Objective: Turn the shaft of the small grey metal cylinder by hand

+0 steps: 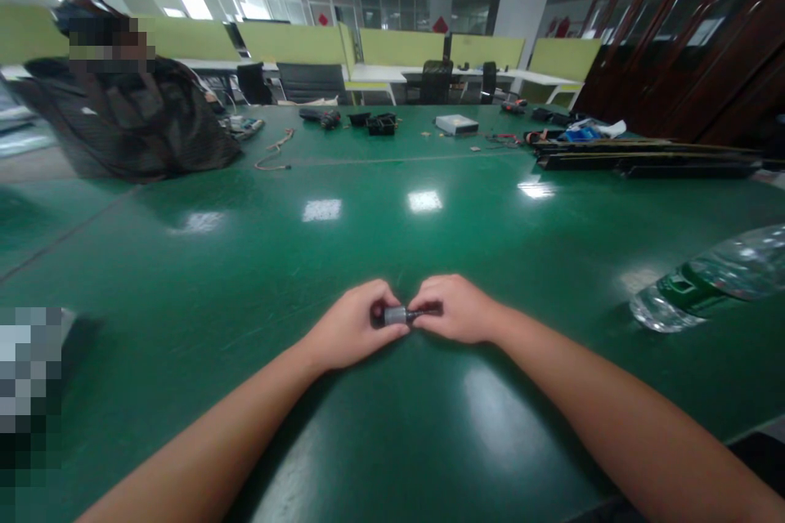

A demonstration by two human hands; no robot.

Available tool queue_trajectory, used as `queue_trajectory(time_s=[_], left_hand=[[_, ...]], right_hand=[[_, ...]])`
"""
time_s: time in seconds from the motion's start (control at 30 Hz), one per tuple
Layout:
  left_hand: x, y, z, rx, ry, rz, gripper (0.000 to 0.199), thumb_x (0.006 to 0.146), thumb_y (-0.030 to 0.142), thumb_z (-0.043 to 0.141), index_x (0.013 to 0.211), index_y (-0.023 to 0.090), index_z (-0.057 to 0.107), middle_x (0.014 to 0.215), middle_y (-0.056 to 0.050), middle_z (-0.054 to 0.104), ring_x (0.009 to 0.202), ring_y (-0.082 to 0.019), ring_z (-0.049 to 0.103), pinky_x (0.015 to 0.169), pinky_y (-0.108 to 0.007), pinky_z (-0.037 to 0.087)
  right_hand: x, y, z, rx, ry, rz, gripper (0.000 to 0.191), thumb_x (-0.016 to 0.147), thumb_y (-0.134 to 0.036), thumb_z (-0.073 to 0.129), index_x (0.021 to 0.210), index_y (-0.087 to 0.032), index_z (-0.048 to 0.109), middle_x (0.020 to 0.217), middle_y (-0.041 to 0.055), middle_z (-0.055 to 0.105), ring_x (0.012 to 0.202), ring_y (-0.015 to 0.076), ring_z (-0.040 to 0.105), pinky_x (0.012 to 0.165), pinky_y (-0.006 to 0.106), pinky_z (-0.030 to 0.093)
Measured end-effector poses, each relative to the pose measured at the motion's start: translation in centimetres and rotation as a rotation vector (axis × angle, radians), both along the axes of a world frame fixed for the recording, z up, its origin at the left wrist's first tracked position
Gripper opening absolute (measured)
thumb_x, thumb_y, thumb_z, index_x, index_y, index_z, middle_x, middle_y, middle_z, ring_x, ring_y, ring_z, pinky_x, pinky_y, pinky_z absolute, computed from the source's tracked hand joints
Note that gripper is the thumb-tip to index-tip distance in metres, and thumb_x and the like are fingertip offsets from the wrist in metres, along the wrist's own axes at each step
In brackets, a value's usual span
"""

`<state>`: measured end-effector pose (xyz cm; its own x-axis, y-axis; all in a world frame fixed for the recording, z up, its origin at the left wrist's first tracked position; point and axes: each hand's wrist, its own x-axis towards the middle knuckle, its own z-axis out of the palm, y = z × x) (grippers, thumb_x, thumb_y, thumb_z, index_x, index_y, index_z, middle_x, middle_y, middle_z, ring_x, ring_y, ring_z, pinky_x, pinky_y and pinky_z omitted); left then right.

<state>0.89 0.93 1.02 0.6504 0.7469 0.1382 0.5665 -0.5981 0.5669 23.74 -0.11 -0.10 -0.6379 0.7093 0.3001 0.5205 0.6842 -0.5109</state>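
Between my two hands, just over the green table [392,237], lies a small dark cylinder with a grey band [394,315]. Its thick end sits in my left hand [352,325], with thumb and fingers curled around it. From the right, my right hand [457,309] pinches the thin dark end that points towards it. The cylinder lies roughly level, left to right. Its exact kind is too small to make out, and fingers hide part of both ends.
A clear plastic bottle with a green label [705,286] lies at the right. Far left stands a large dark bag [141,118]. Along the back are a white box [456,125], black parts [381,124], a cable [273,155] and stacked dark strips [650,157]. A blurred-out object [30,368] sits near left.
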Motion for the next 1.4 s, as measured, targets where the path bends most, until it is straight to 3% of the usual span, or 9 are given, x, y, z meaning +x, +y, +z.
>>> queue_trajectory(time_s=[1.4], left_hand=[[0.0, 0.1, -0.1, -0.004, 0.001, -0.006, 0.025, 0.081, 0.040, 0.069, 0.087, 0.019, 0.058, 0.079, 0.000, 0.059, 0.070, -0.016, 0.055, 0.062, -0.026, 0.040]], right_hand=[[1.4, 0.1, 0.2, 0.005, -0.019, -0.023, 0.011, 0.076, -0.020, 0.071, 0.087, -0.018, 0.073, 0.078, 0.0015, 0.068, 0.073, 0.0140, 0.060, 0.071, 0.026, 0.042]])
